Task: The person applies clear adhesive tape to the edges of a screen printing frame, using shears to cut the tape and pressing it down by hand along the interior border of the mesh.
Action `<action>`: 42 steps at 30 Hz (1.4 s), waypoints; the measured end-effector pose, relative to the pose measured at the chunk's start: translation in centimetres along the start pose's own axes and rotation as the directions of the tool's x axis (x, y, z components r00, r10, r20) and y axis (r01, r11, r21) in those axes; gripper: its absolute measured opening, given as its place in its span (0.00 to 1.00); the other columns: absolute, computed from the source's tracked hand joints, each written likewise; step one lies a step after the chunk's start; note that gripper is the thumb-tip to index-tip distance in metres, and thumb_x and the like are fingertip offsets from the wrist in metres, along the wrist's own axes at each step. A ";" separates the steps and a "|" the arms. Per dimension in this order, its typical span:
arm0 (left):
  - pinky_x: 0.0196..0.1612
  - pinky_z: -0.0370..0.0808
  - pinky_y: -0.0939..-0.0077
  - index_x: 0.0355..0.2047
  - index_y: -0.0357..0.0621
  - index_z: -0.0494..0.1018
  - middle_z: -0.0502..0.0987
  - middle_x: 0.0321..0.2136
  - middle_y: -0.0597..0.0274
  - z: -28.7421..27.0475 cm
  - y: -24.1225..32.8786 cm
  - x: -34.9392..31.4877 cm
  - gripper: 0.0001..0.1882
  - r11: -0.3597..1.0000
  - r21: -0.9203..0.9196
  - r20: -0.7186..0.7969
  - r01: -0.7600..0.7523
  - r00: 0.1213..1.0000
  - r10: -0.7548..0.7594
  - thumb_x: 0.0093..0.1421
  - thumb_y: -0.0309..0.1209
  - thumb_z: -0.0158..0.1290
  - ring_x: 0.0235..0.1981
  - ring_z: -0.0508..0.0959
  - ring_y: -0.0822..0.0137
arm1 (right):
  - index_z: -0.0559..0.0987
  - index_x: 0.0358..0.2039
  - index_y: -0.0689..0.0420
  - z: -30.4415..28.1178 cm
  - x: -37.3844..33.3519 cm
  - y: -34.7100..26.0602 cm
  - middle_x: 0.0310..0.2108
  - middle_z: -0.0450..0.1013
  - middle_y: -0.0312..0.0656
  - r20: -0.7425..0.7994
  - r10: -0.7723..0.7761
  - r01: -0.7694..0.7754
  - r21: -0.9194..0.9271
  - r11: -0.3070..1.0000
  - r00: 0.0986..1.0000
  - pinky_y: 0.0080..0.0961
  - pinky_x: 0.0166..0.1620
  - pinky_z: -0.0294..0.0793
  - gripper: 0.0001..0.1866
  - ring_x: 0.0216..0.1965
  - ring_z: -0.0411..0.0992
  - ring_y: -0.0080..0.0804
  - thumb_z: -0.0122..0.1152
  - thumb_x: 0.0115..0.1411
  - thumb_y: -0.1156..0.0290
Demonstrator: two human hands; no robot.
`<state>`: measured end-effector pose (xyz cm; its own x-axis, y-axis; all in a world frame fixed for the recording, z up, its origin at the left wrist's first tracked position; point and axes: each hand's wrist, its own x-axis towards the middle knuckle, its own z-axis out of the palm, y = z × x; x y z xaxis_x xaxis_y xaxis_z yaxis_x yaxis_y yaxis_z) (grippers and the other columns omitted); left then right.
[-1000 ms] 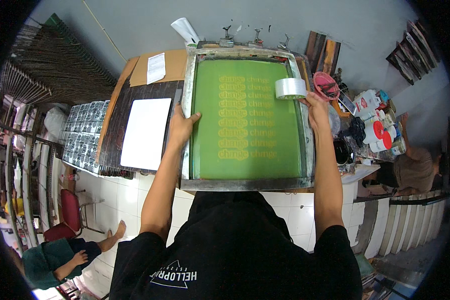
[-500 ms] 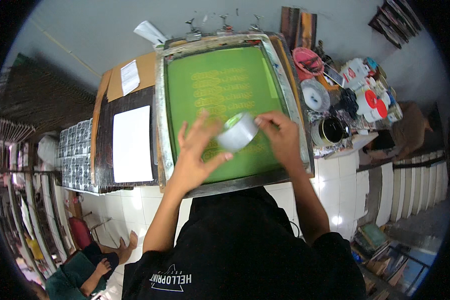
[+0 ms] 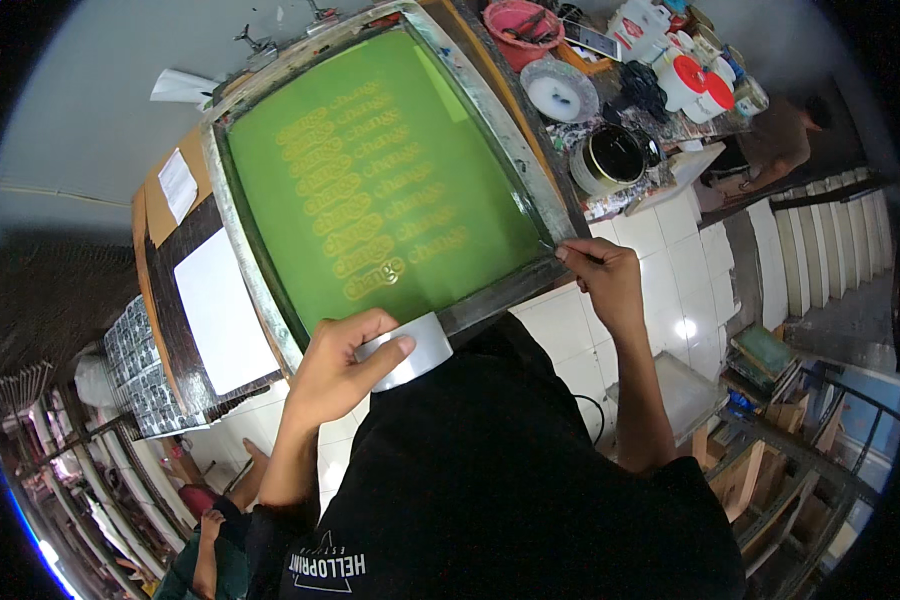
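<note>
In the head view, the left hand (image 3: pixel 345 365) now grips the grey roll of tape (image 3: pixel 408 352) at the near edge of the screen frame (image 3: pixel 270 300), while half a second ago both hands met over the green mesh. The right hand (image 3: pixel 602 278) has moved to the near right corner and pinches there, probably the tape end. The mesh (image 3: pixel 380 170) is smooth and flat with pale yellow lettering, the frame dull metal on the desk (image 3: pixel 150 215).

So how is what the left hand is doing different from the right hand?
The left hand wraps its grip around a grey tape roll at the near edge of the green screen frame; the right hand pinches something thin at the frame's right corner, too small to tell what. The left is curled wide, the right pinched tight. Both are bare and rest at the frame's near edge.
</note>
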<state>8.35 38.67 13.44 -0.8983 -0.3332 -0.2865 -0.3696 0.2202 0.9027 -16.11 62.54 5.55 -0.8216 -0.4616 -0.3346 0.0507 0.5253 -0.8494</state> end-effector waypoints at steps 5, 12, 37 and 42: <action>0.28 0.62 0.79 0.30 0.36 0.76 0.71 0.20 0.70 0.8 0.5 1.0 0.09 0.989 0.111 -0.026 0.098 0.995 -0.096 0.62 0.30 0.61 0.24 0.66 0.80 | 0.83 0.47 0.62 2.1 -1.4 0.2 0.33 0.80 0.45 -0.239 -0.157 0.139 -0.092 0.986 0.958 0.28 0.36 0.76 0.17 0.30 0.77 0.29 0.71 0.59 0.70; 0.28 0.61 0.79 0.30 0.36 0.77 0.71 0.19 0.71 0.8 0.8 1.3 0.10 0.979 0.161 -0.037 0.122 0.992 -0.117 0.62 0.31 0.61 0.23 0.65 0.80 | 0.74 0.48 0.62 2.6 -1.7 -1.3 0.34 0.80 0.52 -0.263 -0.070 0.018 -0.192 0.981 0.962 0.37 0.39 0.78 0.19 0.35 0.81 0.41 0.69 0.60 0.70; 0.26 0.66 0.72 0.31 0.37 0.79 0.74 0.20 0.63 -0.8 -3.2 -0.5 0.20 1.000 0.002 0.007 -0.010 1.000 0.010 0.66 0.44 0.58 0.21 0.69 0.72 | 0.79 0.55 0.61 3.9 3.9 6.4 0.63 0.66 0.55 -0.183 -0.267 0.231 -0.200 0.952 0.946 0.39 0.66 0.60 0.30 0.65 0.63 0.50 0.61 0.66 0.47; 0.29 0.66 0.72 0.30 0.36 0.78 0.74 0.19 0.62 -9.0 -4.3 -7.2 0.18 0.995 0.088 0.066 -0.051 0.997 0.045 0.66 0.41 0.57 0.23 0.69 0.74 | 0.76 0.58 0.65 2.2 4.2 7.3 0.61 0.66 0.58 -0.140 -0.265 0.243 -0.157 0.957 0.954 0.37 0.68 0.57 0.34 0.64 0.63 0.46 0.58 0.67 0.45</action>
<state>18.54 31.91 14.47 -0.9277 -0.2621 -0.2659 -0.3431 0.3171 0.8842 -17.97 62.86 -2.92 -0.8768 -0.4794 -0.0369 -0.2401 0.5030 -0.8303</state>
